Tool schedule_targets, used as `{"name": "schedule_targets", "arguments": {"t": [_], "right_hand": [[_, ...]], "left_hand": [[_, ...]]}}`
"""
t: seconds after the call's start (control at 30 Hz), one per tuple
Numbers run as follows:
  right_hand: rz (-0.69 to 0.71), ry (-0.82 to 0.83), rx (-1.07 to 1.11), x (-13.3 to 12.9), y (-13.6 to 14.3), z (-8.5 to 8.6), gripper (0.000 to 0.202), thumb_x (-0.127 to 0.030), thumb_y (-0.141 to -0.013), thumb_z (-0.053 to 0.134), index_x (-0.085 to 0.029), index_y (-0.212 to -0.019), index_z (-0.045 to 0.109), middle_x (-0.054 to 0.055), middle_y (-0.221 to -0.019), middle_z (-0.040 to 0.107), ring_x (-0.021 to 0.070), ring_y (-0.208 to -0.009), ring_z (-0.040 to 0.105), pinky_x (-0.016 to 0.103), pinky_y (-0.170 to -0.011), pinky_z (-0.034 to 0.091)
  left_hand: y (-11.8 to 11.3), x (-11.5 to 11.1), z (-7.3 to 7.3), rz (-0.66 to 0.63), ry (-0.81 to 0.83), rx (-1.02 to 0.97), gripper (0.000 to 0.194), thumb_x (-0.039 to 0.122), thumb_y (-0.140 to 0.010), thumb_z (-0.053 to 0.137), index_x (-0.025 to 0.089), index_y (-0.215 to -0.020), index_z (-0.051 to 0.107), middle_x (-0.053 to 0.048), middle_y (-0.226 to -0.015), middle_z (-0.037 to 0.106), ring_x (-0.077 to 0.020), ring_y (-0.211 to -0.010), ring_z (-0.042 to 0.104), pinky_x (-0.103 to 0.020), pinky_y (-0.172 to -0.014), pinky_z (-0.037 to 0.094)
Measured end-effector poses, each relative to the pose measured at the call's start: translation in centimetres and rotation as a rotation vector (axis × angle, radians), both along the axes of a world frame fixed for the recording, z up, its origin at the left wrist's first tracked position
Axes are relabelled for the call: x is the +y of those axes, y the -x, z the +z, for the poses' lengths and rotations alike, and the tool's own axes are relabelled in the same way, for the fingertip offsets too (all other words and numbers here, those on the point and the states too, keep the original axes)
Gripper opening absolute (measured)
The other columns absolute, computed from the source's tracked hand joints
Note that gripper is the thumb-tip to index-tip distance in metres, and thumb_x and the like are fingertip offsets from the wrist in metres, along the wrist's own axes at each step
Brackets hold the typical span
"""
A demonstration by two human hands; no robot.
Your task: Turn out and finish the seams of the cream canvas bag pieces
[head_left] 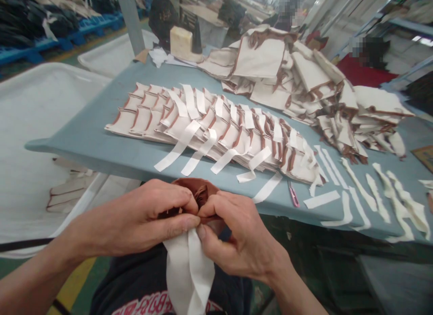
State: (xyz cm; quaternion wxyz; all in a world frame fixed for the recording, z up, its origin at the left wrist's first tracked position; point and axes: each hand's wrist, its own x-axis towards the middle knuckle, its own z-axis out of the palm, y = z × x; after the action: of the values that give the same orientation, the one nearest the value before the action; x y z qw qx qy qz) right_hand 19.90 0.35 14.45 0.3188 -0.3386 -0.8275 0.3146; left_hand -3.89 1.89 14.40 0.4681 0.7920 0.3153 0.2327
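The white cloth (189, 274) was in front of the person's body, near the edge of the table (84, 134), and it hung from the fingertips in loose folds over the dark clothing (135, 265). Above it, a brown cloth (194, 183) curved behind the fingers; whether the two were joined, I could not tell, because the fingers hid this place. The left hand (149, 213) held its thumb and forefinger in a narrow pinch on the cloth, and the right hand (237, 231) pinched likewise just beside it.

By its look, the white cloth was light and soft, with little stiffness of its own, so its lower end would probably swing and fold rather than stand straight. The surface seemed matt and not slippery, and not fragile, though a hard pull at one point could crease it. The best place for holding seemed the upper end, close to the brown cloth, with both pinches near each other. On the table, white strips (179, 145) lay across stacked pieces (126, 121) with brown edges
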Motion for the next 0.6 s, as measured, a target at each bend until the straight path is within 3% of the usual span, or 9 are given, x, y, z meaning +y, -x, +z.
{"name": "schedule_targets", "arguments": {"t": [0.17, 0.27, 0.43, 0.6], "right_hand": [[0.017, -0.070, -0.080, 0.1, -0.1, 0.2, 0.010, -0.018, -0.091, 0.060, -0.024, -0.084, 0.058, -0.001, -0.073, 0.065, 0.0161, -0.066, 0.059, 0.030, -0.065, 0.042], [0.021, -0.020, -0.091, 0.2, -0.1, 0.2, 0.011, -0.019, -0.090, 0.060, -0.024, -0.081, 0.057, -0.002, -0.072, 0.064, 0.0157, -0.066, 0.058, 0.030, -0.065, 0.040], [0.030, 0.140, -0.039, 0.4, -0.4, 0.3, 0.007, -0.024, -0.083, 0.063, -0.024, -0.078, 0.058, -0.004, -0.069, 0.058, 0.0144, -0.063, 0.052, 0.028, -0.063, 0.037], [0.056, 0.279, 0.033, 0.8, -0.8, 0.0, 0.005, -0.023, -0.080, 0.061, -0.022, -0.075, 0.058, -0.006, -0.069, 0.052, 0.0121, -0.063, 0.047, 0.026, -0.063, 0.036]], "left_hand": [[-0.2, 0.2, 0.9, -0.008, -0.003, 0.061, 0.028, 0.032, -0.109, 0.063, 0.022, -0.083, 0.070, 0.004, -0.076, 0.070, -0.0127, -0.066, 0.061, -0.022, -0.061, 0.040], [-0.4, 0.2, 1.1, -0.007, 0.032, 0.060, 0.035, 0.033, -0.109, 0.061, 0.021, -0.076, 0.062, 0.005, -0.069, 0.060, -0.0120, -0.062, 0.054, -0.022, -0.056, 0.036], [-0.4, -0.2, 0.0, -0.007, 0.249, -0.033, 0.044, 0.044, -0.111, 0.054, 0.021, -0.073, 0.052, 0.005, -0.071, 0.046, -0.0124, -0.062, 0.044, -0.020, -0.052, 0.036], [-0.4, -0.6, -0.9, -0.002, 0.431, -0.129, 0.052, 0.060, -0.113, 0.047, 0.020, -0.080, 0.054, 0.004, -0.075, 0.047, -0.0125, -0.064, 0.043, -0.022, -0.052, 0.035]]}}
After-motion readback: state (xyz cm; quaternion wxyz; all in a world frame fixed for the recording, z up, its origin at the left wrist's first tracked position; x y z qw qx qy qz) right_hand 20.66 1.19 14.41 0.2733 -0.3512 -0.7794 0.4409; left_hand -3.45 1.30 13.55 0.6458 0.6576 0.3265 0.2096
